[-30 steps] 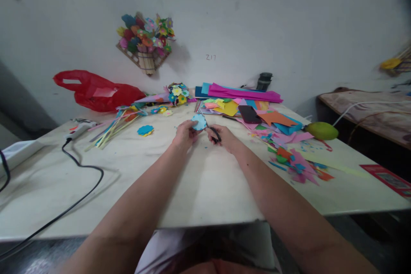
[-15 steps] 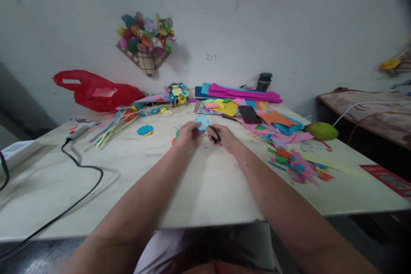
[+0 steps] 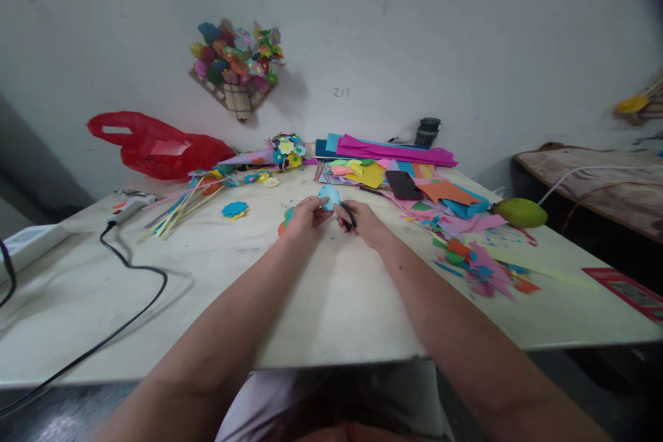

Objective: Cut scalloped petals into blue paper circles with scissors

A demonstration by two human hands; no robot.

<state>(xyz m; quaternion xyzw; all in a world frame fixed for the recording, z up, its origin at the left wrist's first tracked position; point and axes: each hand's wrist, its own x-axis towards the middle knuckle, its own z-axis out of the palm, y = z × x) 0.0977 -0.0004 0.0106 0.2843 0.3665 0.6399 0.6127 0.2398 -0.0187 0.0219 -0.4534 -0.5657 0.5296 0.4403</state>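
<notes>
Above the middle of the table, my left hand pinches a light blue paper cutout by its lower left edge. My right hand is closed around the black handles of a pair of scissors, whose blades meet the cutout's right side; the blade tips are hard to make out. Green and orange cutouts lie on the table just left of my left hand, partly hidden by it. Farther left is a small stack of blue and yellow scalloped cutouts.
Paper scraps and a black phone lie to the right. A hot glue gun with a black cord, paper strips and a red plastic bag are at left. Folded magenta sheets lie at the back.
The light blue cutout has turned slightly in my left hand. Both hands hold nearly the same place, and the scissors stay at the cutout's right edge.
</notes>
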